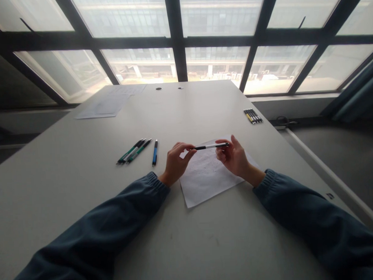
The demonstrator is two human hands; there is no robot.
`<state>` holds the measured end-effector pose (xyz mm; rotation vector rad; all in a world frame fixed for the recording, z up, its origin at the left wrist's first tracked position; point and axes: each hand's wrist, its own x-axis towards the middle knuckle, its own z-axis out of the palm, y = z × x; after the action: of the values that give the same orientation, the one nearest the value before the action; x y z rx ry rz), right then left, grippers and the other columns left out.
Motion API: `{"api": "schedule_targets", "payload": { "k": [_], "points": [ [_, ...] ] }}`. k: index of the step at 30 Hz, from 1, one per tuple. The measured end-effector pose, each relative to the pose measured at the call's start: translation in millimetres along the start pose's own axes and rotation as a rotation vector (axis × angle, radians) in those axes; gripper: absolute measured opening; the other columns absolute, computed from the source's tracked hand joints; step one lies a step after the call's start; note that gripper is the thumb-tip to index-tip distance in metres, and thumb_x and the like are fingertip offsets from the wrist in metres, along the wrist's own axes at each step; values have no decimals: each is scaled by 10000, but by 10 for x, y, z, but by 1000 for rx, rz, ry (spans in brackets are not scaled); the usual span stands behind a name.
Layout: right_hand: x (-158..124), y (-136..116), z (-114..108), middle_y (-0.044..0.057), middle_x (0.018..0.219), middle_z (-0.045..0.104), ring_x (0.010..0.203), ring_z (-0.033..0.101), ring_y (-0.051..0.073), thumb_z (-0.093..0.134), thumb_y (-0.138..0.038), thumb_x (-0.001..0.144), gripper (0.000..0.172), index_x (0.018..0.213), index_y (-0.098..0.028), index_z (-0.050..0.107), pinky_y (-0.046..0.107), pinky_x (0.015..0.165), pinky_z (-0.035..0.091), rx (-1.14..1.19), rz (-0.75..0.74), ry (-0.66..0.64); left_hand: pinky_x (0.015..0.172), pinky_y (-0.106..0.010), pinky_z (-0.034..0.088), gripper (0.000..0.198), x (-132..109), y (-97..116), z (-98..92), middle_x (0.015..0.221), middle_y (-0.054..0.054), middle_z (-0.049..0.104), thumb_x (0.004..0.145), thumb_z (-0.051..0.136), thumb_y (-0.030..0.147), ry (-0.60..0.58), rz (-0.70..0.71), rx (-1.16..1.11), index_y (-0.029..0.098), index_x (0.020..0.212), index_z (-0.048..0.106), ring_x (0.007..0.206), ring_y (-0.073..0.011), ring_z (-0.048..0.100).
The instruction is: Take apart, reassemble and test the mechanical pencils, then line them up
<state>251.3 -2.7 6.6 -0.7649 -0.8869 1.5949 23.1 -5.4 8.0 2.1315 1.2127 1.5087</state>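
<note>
Item: slim white pen with black ends (pixel 211 146), level, held just above a sheet of paper.
Left hand (pixel 176 161): fingers curled, fingertips pinching the pen's dark left end.
Right hand (pixel 232 156): thumb and forefinger pinching the pen's right end, remaining fingers loosely bent.
Beneath: white paper sheet with faint scribbles (pixel 206 178), lying skewed on the pale grey table (pixel 84 180).
Left of hands: three green-and-black pens (pixel 133 151) lying together; one blue pen (pixel 155 153) just beside them.
Far right edge: small row of black and yellow pens (pixel 253 115).
Far left corner: loose white papers (pixel 107 102).
Sleeves: dark blue, cuffed.
</note>
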Motion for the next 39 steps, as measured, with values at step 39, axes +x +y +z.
{"api": "schedule_targets", "payload": {
  "k": [39],
  "points": [
    [45,63,-155,44,722,724,590,621,138,767,-374,784,240,897,-162,757,273,549,476,-499,-368,170,702,-280,552,320,48,-214,29,901,-78,761,820,758,452,139,-277,-246,164,957,745,791,-182,708]
  ]
}}
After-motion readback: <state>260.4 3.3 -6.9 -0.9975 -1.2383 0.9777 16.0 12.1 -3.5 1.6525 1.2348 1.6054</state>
